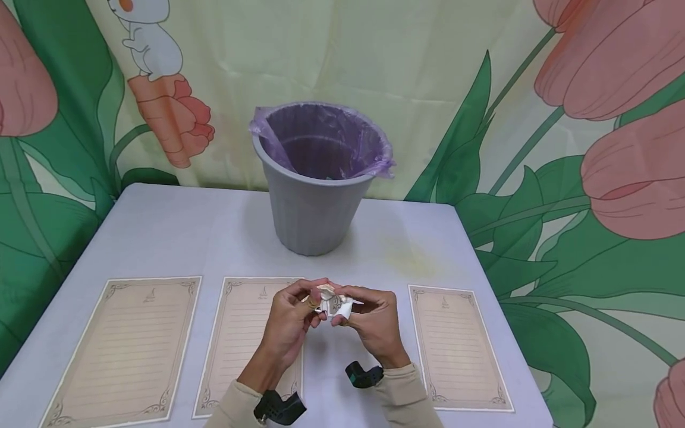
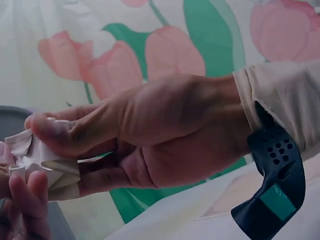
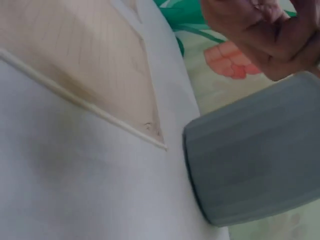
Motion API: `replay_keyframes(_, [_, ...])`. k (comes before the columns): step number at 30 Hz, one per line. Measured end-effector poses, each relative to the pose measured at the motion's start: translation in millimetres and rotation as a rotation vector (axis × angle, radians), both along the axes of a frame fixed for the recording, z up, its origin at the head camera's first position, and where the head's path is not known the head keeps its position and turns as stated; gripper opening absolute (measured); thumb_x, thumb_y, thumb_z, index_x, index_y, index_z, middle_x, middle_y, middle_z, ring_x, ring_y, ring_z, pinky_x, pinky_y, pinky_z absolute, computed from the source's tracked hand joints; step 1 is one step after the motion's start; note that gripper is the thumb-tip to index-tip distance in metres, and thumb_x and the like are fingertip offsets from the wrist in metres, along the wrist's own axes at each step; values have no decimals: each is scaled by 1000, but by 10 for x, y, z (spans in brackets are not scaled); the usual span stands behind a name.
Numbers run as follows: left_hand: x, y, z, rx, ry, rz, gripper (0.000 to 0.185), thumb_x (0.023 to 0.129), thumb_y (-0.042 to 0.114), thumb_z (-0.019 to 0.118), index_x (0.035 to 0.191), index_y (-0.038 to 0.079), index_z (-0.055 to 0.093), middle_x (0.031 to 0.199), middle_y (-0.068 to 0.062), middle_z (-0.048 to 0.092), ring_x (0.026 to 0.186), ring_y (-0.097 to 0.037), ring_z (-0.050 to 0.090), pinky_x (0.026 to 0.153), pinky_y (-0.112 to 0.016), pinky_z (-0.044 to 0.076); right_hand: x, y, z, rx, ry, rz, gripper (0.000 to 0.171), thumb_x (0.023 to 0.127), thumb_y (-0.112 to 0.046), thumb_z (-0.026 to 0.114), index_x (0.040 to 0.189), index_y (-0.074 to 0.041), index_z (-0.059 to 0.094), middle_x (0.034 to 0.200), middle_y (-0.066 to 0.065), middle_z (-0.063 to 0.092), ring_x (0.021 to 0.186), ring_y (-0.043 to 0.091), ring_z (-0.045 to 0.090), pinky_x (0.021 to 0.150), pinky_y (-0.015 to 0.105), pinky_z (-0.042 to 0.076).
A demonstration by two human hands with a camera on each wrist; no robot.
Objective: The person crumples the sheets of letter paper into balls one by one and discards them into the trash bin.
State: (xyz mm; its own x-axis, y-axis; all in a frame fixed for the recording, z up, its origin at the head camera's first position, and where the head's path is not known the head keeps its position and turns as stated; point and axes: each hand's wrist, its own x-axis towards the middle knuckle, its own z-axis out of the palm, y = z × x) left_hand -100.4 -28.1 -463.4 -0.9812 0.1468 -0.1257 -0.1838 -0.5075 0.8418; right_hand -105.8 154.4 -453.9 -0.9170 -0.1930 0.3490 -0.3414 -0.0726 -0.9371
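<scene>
— What's in the hands?

— A crumpled paper ball (image 1: 333,304), held above the table (image 1: 176,238) near its front edge. The left hand (image 1: 291,324) and the right hand (image 1: 374,321) meet around it, fingers of both curled and pinching the wad from either side. From the left wrist view you can see the right hand's thumb pressed over the top of the paper.

— Is it touching the table?

— No, it's held up in the air between the 2 hands, roughly over the gap beside the middle sheet (image 1: 251,339).

— What else is laid out?

— 3 flat sheets of bordered letter paper in a row: the left sheet (image 1: 125,348), the middle one partly under the left forearm, and the right sheet (image 1: 455,345). Behind them, toward the back of the table, stands a grey bin (image 1: 316,202) with a purple liner (image 1: 321,139) folded over its rim. It's upright and well apart from the hands.

— And behind that?

— A backdrop (image 1: 588,148) printed with tulips and green leaves.
</scene>
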Motion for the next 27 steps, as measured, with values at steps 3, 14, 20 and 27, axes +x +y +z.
replay_keyframes(3, [23, 46, 7, -46, 57, 60, 24, 102, 4, 69, 124, -6, 70, 121, -10, 66, 68, -10, 64, 57, -16, 50, 56, -96, -14, 9, -5, -154, 35, 75, 1, 92, 108, 5, 81, 110, 21, 80, 97, 22, 81, 75, 36, 67])
replay_keyframes(14, [81, 145, -2, -120, 75, 180, 28, 101, 7, 71, 125, -6, 72, 107, -11, 69, 64, -12, 65, 55, -17, 52, 170, -183, -37, 29, -6, -247, 31, 85, 1, 86, 115, -1, 79, 115, 16, 81, 98, 21, 81, 80, 33, 66])
replay_keyframes(20, [30, 29, -17, -50, -25, 116, 30, 103, 9, 69, 130, -5, 69, 108, -9, 65, 65, -11, 62, 56, -16, 48, 107, 71, 23, 159, -89, 106, 38, 105, -23, 61, 140, -10, 69, 143, 9, 70, 129, 19, 70, 102, 32, 60])
replay_keyframes(27, [23, -14, 7, -67, -23, -76, 34, 105, 15, 68, 131, -6, 67, 113, -7, 66, 65, -11, 58, 55, -17, 46, -43, 240, -10, 33, -127, 242, 62, 87, -34, 80, 131, 9, 69, 134, 6, 75, 119, 18, 74, 90, 27, 63])
